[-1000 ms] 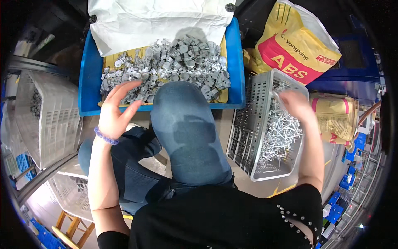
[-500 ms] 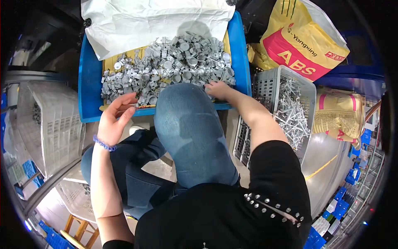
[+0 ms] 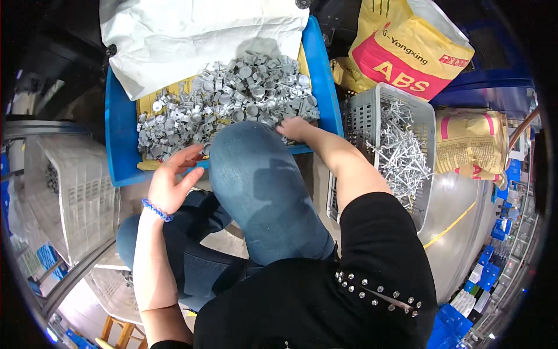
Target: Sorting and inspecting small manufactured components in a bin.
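A blue bin point(image 3: 327, 75) in front of me holds a heap of small grey plastic parts point(image 3: 232, 96), many shaped like round caps. My left hand point(image 3: 173, 181) hovers at the bin's near edge, left of my raised knee. Its fingers are stretched toward the parts with the thumb apart, and nothing shows in it. Right of the knee, my right hand point(image 3: 296, 129) reaches over the near rim into the heap. Its fingers are curled down at the parts; the fingertips and whatever they hold are hidden.
A white sheet point(image 3: 197, 41) covers the bin's far part. To the right stand a grey crate point(image 3: 429, 145) of silvery rod-like pieces, a yellow and red sack point(image 3: 412, 52) and a folded brown sack point(image 3: 474, 139). My knee point(image 3: 256, 174) rises before the bin. A pale crate point(image 3: 87, 192) is left.
The whole view has shifted, with the bin sitting slightly lower and further left. My left hand has moved slightly right along the bin's edge; my right hand stays at the heap.
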### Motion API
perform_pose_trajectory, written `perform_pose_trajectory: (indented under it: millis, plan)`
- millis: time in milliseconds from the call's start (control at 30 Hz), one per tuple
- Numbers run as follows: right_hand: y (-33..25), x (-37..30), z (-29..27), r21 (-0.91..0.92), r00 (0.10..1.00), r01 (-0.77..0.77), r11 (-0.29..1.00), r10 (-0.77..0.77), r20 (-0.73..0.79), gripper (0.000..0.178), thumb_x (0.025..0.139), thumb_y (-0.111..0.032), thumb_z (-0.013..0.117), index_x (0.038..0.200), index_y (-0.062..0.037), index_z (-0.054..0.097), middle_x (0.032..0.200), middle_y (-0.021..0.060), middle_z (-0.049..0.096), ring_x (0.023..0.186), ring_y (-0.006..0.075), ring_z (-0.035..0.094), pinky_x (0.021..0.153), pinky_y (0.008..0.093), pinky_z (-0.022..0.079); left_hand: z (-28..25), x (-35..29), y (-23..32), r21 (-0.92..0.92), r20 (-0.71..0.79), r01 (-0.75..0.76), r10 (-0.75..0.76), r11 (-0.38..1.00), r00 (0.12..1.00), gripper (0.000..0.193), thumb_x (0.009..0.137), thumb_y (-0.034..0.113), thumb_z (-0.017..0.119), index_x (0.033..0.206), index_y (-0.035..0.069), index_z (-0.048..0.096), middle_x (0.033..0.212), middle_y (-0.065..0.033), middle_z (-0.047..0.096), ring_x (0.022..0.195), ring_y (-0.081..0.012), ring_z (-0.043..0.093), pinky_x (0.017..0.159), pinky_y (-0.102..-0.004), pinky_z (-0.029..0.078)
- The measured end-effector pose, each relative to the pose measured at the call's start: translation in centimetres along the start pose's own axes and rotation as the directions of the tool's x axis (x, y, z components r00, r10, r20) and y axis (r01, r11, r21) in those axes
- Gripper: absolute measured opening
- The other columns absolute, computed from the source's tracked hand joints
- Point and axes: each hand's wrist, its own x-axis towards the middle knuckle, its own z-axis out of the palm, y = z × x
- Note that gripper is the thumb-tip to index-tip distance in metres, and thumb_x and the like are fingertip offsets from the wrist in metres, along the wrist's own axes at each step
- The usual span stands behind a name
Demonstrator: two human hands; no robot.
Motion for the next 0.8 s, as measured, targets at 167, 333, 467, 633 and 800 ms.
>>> perform_pose_trajectory:
  millis: [167,333,467,633,800]
  plan:
    - [1.3,-1.4,-8.0,0.166,0.935,-0.302,0.939,0.259,0.241,0.026,0.074,-0.016,0.059,0.098,-0.0056,0.056,0.103,0.0136,0.060,0.099,0.0307,0.058,0.077,0.0415,0.049,-0.6,-0.6,-0.4,0.039,-0.094,0.020,-0.016,0.999,0.995,0.042,0.082,0.007,0.061,0.123,0.005,0.051,0.109,-0.0112,0.060,0.098,-0.0200,0.058,0.086,-0.0316,0.046]
    - [-4.2,-4.9,-26.8,0.904,0.652,0.133,0.405,0.652,-0.388,0.063,0.070,-0.027,0.073,0.121,-0.0006,0.046,0.110,0.0148,0.057,0.103,0.0223,0.054,0.088,0.0334,0.044,3.3,1.1,7.0,0.114,-0.405,-0.324,0.342,0.939,0.848,0.077,0.068,0.010,0.074,0.135,0.007,0.035,0.125,-0.0141,0.050,0.118,-0.0260,0.045,0.092,-0.0364,0.043]
    - [-14.7,-2.9,-33.4,0.873,0.747,0.440,0.209,0.455,-0.485,0.068,0.070,-0.021,0.076,0.126,-0.0029,0.040,0.115,0.0101,0.050,0.104,0.0219,0.050,0.089,0.0346,0.042,3.7,1.0,12.0,0.536,-0.292,-0.354,0.561,0.767,0.775,0.084,0.057,0.008,0.077,0.132,0.012,0.038,0.124,-0.0163,0.044,0.115,-0.0337,0.045,0.093,-0.0401,0.043]
    - [-17.2,-2.5,-33.9,0.849,0.853,0.508,-0.147,-0.051,-0.519,0.077,0.073,-0.007,0.073,0.137,-0.0057,0.030,0.144,0.0125,0.023,0.126,0.0241,0.035,0.095,0.0398,0.044,-3.1,-6.2,8.5,0.610,-0.448,-0.151,0.496,0.778,0.744,0.055,0.056,0.003,0.068,0.108,0.008,0.055,0.104,-0.0136,0.053,0.110,-0.0302,0.048,0.093,-0.0367,0.039]
    - [-5.5,-1.8,-23.5,0.950,0.866,0.198,0.240,0.412,-0.284,0.042,0.083,-0.009,0.058,0.123,-0.0005,0.049,0.123,0.0118,0.054,0.111,0.0207,0.052,0.094,0.0307,0.041,-13.3,-22.9,1.2,0.556,-0.774,0.471,0.221,0.685,0.593,0.048,0.060,0.012,0.073,0.105,0.010,0.057,0.106,-0.0115,0.054,0.104,-0.0298,0.049,0.093,-0.0362,0.039]
